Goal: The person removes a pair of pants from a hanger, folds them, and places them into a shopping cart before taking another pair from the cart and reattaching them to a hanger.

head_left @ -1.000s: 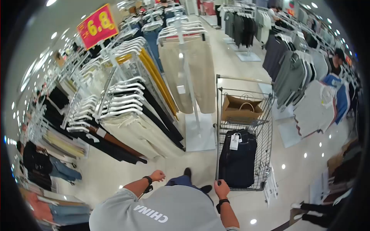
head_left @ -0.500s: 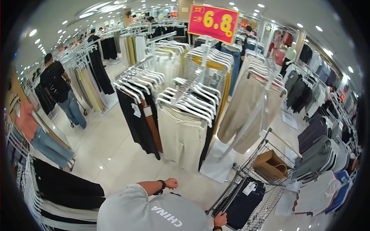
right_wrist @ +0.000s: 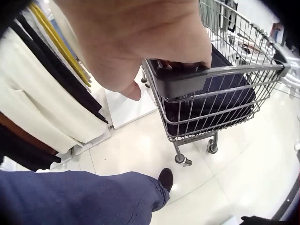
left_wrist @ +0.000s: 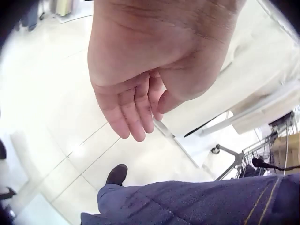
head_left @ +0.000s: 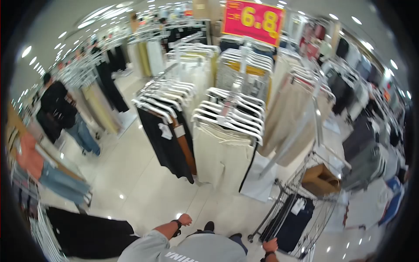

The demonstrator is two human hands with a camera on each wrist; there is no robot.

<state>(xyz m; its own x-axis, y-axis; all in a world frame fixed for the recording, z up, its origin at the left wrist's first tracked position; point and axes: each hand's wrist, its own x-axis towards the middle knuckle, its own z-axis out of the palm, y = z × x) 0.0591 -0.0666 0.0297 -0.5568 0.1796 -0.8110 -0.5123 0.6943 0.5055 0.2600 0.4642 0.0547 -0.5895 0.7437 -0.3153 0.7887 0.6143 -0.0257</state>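
My right hand (head_left: 270, 244) grips the near end of a wire shopping cart (right_wrist: 234, 70), its fingers curled over the black corner piece of the rim in the right wrist view. Folded dark blue jeans (head_left: 297, 220) with a white tag lie in the cart. Behind them, a brown paper bag (head_left: 321, 180) with handles sits toward the cart's far end. Out in front of the body, my left hand (left_wrist: 154, 61) hangs loosely curled and holds nothing, with the floor below it.
A rack of cream trousers (head_left: 222, 157) on white hangers stands ahead, beside beige trousers (head_left: 290, 115). A red price sign (head_left: 253, 22) rises above. Black garments (head_left: 91, 231) hang near at the left. Farther left, a person in black (head_left: 59, 107) stands among racks. Grey tops (head_left: 364, 157) hang at right.
The head view has swung left, so the racks and cart appear farther right. My right hand stays on the cart; my left remains empty.
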